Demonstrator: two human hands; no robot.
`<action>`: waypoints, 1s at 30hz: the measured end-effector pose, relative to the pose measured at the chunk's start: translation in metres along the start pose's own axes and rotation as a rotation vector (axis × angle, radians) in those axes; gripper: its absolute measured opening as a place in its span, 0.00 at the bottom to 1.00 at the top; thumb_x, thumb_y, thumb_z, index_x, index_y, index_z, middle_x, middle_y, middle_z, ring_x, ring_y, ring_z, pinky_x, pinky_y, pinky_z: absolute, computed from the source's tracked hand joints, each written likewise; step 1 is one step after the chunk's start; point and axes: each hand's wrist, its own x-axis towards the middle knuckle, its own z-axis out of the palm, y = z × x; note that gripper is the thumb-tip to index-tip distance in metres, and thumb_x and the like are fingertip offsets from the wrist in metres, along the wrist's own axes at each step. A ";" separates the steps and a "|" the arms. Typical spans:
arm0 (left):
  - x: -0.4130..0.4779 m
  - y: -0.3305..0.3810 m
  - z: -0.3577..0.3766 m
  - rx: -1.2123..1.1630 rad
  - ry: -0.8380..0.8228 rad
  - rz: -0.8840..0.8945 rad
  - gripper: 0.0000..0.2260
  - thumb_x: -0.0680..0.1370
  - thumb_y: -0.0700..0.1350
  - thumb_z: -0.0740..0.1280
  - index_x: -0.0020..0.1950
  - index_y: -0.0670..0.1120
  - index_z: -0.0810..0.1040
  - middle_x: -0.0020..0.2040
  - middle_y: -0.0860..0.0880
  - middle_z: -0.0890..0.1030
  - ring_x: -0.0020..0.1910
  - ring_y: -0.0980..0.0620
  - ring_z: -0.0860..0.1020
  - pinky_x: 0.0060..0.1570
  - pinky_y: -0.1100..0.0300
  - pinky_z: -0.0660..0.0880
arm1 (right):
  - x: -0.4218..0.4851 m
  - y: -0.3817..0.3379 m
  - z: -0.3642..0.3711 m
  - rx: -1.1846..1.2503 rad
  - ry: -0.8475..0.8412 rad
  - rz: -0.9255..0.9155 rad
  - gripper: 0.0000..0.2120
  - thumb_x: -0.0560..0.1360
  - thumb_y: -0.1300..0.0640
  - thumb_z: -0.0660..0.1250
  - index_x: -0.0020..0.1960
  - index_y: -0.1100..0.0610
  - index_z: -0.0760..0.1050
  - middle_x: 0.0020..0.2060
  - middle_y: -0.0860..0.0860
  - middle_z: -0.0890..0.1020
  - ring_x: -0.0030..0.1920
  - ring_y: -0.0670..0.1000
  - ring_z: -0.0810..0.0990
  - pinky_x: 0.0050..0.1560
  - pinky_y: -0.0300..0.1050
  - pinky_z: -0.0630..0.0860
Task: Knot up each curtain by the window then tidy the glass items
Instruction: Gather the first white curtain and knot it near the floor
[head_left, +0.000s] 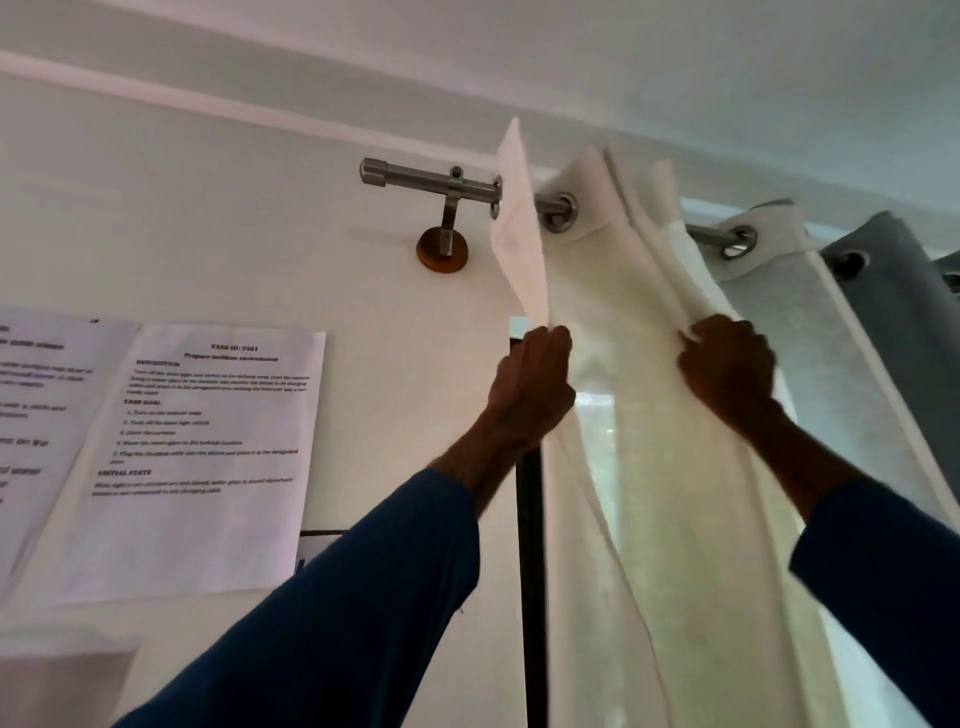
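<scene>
My left hand (532, 384) pinches the leading edge of the curtain (613, 291). My right hand (727, 369), at 3 o'clock from it, grips a fold of the same white panel. The curtain hangs from the rod (415, 179) at 12 o'clock. Step in hand, as I judge it: gathering this curtain for knotting. Next move calls for bringing both hands together, bunching the cloth, then forming the knot. No glass items are in view.

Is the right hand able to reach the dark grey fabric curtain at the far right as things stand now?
Probably yes. The right hand pinches a fold of the white fabric curtain, and the dark grey fabric curtain hangs just beyond it, with only white folds between. It must let go first.
</scene>
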 end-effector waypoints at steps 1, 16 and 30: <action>0.002 0.006 0.004 -0.033 -0.033 -0.026 0.17 0.71 0.31 0.60 0.59 0.39 0.75 0.54 0.40 0.77 0.52 0.38 0.76 0.51 0.42 0.75 | 0.010 0.016 -0.006 -0.024 0.009 0.053 0.15 0.77 0.58 0.67 0.62 0.60 0.76 0.59 0.65 0.77 0.59 0.68 0.77 0.61 0.58 0.72; -0.001 -0.006 0.019 -0.051 -0.078 -0.141 0.12 0.70 0.36 0.64 0.51 0.46 0.79 0.53 0.48 0.80 0.54 0.49 0.77 0.51 0.56 0.76 | -0.064 -0.005 0.030 -0.107 0.136 -0.254 0.11 0.83 0.56 0.60 0.44 0.59 0.76 0.40 0.59 0.82 0.41 0.63 0.79 0.38 0.47 0.64; -0.027 0.012 0.016 -0.143 -0.164 -0.020 0.06 0.69 0.35 0.73 0.43 0.43 0.85 0.41 0.52 0.83 0.35 0.63 0.75 0.37 0.79 0.69 | -0.100 -0.014 0.003 0.107 -0.039 -0.315 0.16 0.75 0.63 0.66 0.32 0.60 0.65 0.25 0.49 0.65 0.26 0.49 0.60 0.28 0.46 0.57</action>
